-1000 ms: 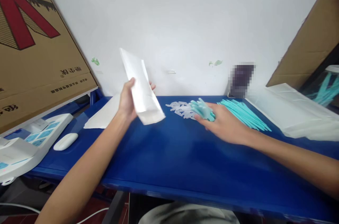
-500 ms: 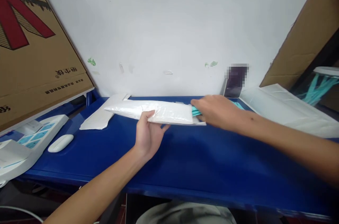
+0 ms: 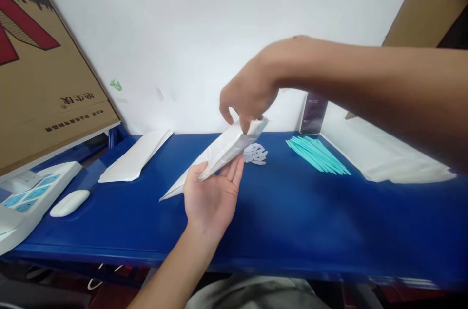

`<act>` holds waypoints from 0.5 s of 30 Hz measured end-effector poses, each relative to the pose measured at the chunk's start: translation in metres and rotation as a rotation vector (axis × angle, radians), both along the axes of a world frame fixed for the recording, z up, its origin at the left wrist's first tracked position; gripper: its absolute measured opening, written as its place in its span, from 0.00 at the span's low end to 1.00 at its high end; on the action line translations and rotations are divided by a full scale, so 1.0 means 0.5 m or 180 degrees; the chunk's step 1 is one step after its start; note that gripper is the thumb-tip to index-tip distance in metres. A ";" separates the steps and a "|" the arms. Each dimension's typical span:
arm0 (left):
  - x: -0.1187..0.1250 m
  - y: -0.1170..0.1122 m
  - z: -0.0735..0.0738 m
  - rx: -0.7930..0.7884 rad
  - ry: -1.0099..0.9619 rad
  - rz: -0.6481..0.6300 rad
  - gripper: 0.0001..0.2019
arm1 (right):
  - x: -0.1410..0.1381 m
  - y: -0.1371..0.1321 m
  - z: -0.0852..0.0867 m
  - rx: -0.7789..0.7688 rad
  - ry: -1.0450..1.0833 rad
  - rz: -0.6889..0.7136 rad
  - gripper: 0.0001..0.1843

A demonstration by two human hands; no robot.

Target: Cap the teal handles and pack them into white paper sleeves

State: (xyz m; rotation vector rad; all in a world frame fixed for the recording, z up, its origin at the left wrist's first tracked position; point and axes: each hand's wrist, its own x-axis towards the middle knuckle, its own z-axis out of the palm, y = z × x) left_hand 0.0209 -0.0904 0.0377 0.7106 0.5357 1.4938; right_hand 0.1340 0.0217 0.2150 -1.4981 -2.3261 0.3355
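Observation:
A white plastic bag [image 3: 219, 150] is held tilted over the table, its mouth raised at the upper right. My left hand [image 3: 212, 197] supports it from below, thumb on the near side and fingers beneath. At the mouth is my right hand [image 3: 252, 89], bent downward, with some fingertips dipping inside the bag and hidden there. Whatever those fingers grip cannot be made out. Behind the bag lies a small heap of pale lavender pieces [image 3: 255, 154]. Farther right, a bundle of thin turquoise sticks [image 3: 318, 154] rests on the table.
The blue table [image 3: 292, 231] meets a white wall. Another white bag [image 3: 135, 158] lies left, near a white oval case [image 3: 69, 202] and a power strip [image 3: 40, 192]. A phone [image 3: 313, 113] leans on the wall, beside a large white packet [image 3: 398, 153]. Cardboard [image 3: 54, 80] stands left.
The bag has swung from nearly level to slanted, mouth upward. My right hand has risen above the mouth, and the turquoise sticks it held no longer show in it.

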 end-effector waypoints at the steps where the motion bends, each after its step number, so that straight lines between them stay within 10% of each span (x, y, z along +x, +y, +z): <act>1: 0.002 0.001 0.003 -0.0007 -0.0077 0.0020 0.19 | -0.004 -0.006 0.014 -0.0322 -0.0360 0.0143 0.23; 9: 0.055 -0.017 0.012 -0.0556 -0.1012 -0.0260 0.23 | 0.070 0.005 0.055 0.0182 -0.0640 0.0751 0.31; 15: 0.144 -0.055 0.008 -0.1179 -0.1082 -0.1171 0.22 | 0.102 -0.111 0.012 -0.0639 -0.1706 0.1530 0.37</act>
